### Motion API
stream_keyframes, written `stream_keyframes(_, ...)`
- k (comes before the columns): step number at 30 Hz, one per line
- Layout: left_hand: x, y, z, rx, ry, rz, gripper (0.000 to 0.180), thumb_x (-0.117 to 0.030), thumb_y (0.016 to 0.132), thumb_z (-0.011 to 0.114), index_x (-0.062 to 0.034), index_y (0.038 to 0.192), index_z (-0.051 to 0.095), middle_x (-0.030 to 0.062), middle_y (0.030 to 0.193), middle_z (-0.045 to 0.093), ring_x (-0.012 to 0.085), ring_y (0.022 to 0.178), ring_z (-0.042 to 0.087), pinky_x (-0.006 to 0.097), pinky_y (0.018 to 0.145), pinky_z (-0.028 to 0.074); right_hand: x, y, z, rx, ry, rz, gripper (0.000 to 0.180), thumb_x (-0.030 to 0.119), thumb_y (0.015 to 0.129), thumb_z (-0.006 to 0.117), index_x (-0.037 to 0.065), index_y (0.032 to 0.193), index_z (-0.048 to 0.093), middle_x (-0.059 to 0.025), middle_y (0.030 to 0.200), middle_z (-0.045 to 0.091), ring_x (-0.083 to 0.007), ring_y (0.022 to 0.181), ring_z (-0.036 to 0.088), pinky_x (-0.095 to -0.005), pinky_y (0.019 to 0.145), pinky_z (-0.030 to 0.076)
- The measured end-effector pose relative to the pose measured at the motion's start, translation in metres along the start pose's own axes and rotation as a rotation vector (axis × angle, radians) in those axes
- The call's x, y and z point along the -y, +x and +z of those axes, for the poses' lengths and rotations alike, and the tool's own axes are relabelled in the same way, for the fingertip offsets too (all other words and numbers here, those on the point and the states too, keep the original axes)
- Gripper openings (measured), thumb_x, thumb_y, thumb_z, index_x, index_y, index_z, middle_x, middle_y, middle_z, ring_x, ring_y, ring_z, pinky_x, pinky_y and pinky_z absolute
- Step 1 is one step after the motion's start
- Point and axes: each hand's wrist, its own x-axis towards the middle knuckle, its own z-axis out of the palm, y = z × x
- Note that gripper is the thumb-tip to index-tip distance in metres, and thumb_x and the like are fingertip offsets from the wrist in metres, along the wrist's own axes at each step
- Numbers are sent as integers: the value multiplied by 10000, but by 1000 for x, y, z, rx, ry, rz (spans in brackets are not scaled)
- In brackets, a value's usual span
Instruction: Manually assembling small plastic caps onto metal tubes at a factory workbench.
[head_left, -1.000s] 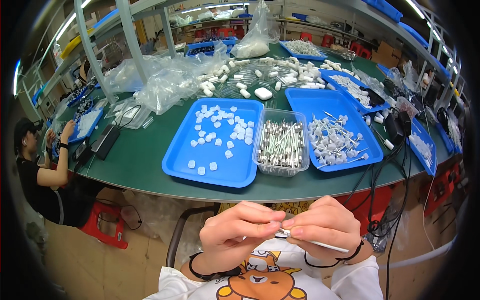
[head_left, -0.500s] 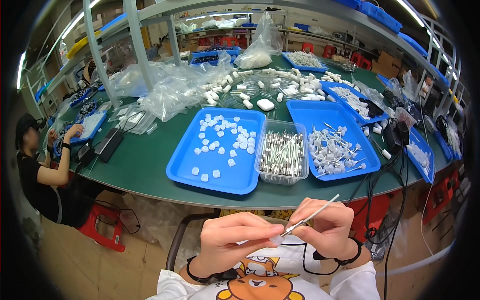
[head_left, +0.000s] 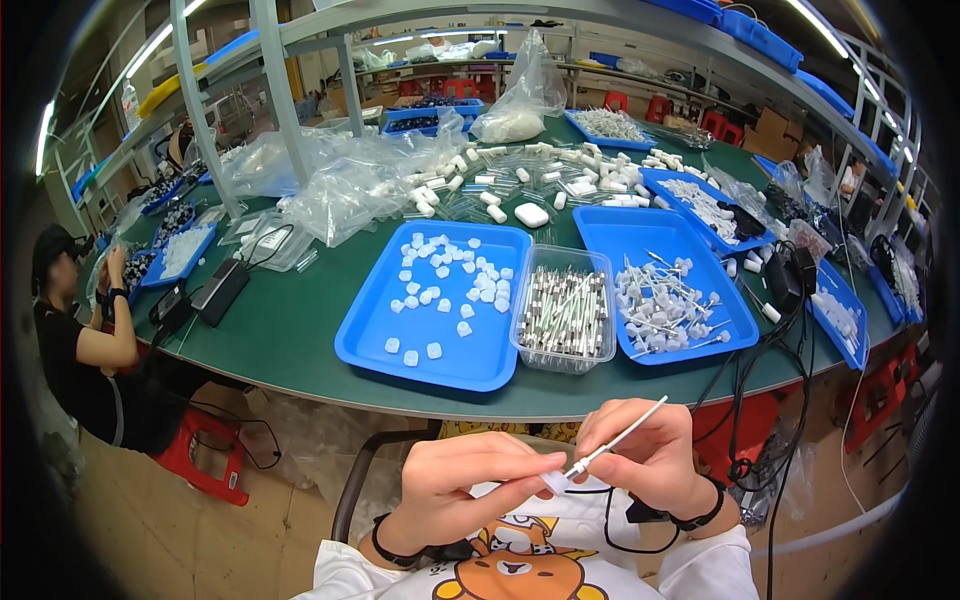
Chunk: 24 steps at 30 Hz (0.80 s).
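Over my lap, my right hand (head_left: 645,455) pinches a thin white rod with a metal fitting (head_left: 625,432), its free end tilted up to the right. My left hand (head_left: 470,480) grips a small translucent white cap (head_left: 555,483) between thumb and fingers, and the rod's metal end meets this cap. Whether the rod sits inside the cap I cannot tell. Loose caps of the same kind lie in the left blue tray (head_left: 365,345). Beside it, a clear plastic box (head_left: 565,357) holds many rods with metal fittings. Capped rods are piled in the right blue tray (head_left: 612,233).
White cylinders, clear tubes and a white rounded case (head_left: 531,215) lie farther back on the green table (head_left: 290,340). Plastic bags (head_left: 350,190) cover the back left. Black cables (head_left: 790,350) hang over the right edge. A co-worker (head_left: 100,340) sits at the left.
The rod has tilted slightly and shifted left, and more of its metal fitting shows between my hands. The co-worker's hand has moved back from a tray toward their other hand.
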Motion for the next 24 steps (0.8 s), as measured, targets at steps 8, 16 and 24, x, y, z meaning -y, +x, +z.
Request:
stream_keyframes(8,-3,2,8,-102,-126,-187,181,29,785,596,84,951,640,178,756,641,222,656,641,285,583,524,-5,1,1,-53,206,231,143,-14,849,548,-77,969,597,-147,868,619,-182,756,624,-283,663,513)
stream_keyframes(16,-2,2,7,-123,-239,-237,234,35,801,570,67,1028,616,173,843,623,212,713,644,273,627,532,-8,5,0,-115,291,331,162,33,872,534,-72,989,577,-145,832,628,-165,759,611,-285,674,506)
stream_keyframes(24,6,-1,6,-143,-206,-303,255,62,779,625,22,1031,633,148,902,633,173,779,640,242,674,537,-13,5,2,-152,355,355,164,23,873,532,-74,996,582,-153,869,628,-166,766,607,-276,661,498)
